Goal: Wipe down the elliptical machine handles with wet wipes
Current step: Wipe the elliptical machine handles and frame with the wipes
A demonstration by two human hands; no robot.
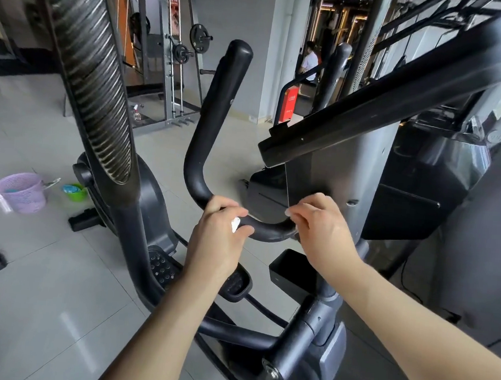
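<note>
A black curved handle [215, 121] of the elliptical machine rises at the centre and bends right towards the console post. My left hand [220, 232] grips the lower bend of this handle, with a white wet wipe [235, 224] bunched between palm and bar. My right hand [320, 222] is at the handle's right end by the post, fingers curled; whether it holds the bar is unclear. A second black handle [333, 73] stands further back on the right. A ribbed moving arm [93, 81] crosses the left foreground.
The console [401, 90] slants over the handle at the upper right. A purple basket [23, 191] and a green bowl [75, 191] sit on the tiled floor at left. A weight rack [169, 57] and a red extinguisher box [288, 107] stand behind. A pedal [162, 268] lies below.
</note>
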